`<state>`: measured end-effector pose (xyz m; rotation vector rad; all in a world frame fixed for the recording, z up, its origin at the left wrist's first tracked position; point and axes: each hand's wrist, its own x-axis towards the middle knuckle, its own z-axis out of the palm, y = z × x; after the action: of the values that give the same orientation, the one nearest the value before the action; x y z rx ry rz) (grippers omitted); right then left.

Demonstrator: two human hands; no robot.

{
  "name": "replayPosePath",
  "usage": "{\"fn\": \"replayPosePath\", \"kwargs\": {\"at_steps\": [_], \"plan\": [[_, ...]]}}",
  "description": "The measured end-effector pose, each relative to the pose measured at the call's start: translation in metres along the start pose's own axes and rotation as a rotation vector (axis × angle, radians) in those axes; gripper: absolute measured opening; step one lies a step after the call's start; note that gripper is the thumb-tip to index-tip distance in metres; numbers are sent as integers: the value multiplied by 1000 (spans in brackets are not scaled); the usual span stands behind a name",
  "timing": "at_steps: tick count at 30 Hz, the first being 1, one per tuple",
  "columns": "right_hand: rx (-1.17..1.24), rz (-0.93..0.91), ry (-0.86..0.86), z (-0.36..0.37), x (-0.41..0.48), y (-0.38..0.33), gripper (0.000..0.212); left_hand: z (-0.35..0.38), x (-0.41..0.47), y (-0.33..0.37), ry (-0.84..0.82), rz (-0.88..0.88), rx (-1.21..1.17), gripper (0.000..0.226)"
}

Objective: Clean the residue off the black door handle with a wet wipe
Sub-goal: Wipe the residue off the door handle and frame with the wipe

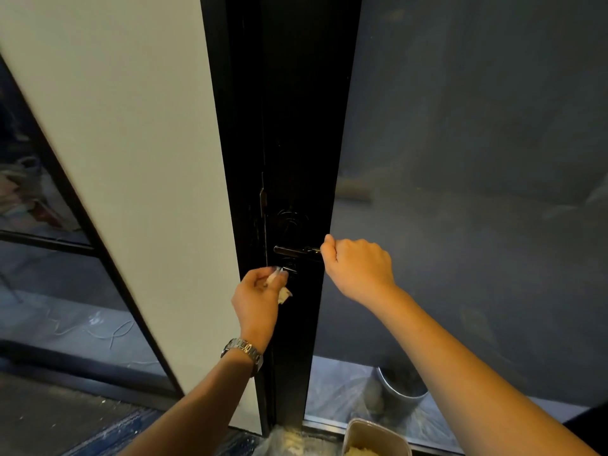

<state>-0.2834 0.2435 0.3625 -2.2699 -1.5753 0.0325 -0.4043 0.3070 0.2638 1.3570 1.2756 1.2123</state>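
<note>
A black lever door handle (294, 251) sticks out of the narrow black door frame (296, 143), pointing right. My right hand (357, 266) is closed around the handle's right end. My left hand (260, 296), with a metal watch on the wrist, pinches a crumpled whitish wet wipe (279, 284) just below and left of the handle, close to the black plate under it. Whether the wipe touches the plate is unclear. The handle's free end is hidden inside my right fist.
A white wall panel (131, 159) stands left of the frame, dark frosted glass (477, 159) to the right. On the floor below are a beige plastic tub (375, 437), crumpled plastic sheeting (283, 444) and, behind the glass, a metal bucket (399, 386).
</note>
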Motion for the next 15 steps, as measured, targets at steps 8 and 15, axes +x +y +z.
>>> {"fn": "replayPosePath", "kwargs": {"at_steps": [8, 15], "plan": [[0, -5, -5, 0, 0, 1, 56, 3, -10, 4, 69, 210, 34, 19], [-13, -20, 8, 1, 0, 2, 57, -1, 3, 0, -77, 428, 329, 20]]}}
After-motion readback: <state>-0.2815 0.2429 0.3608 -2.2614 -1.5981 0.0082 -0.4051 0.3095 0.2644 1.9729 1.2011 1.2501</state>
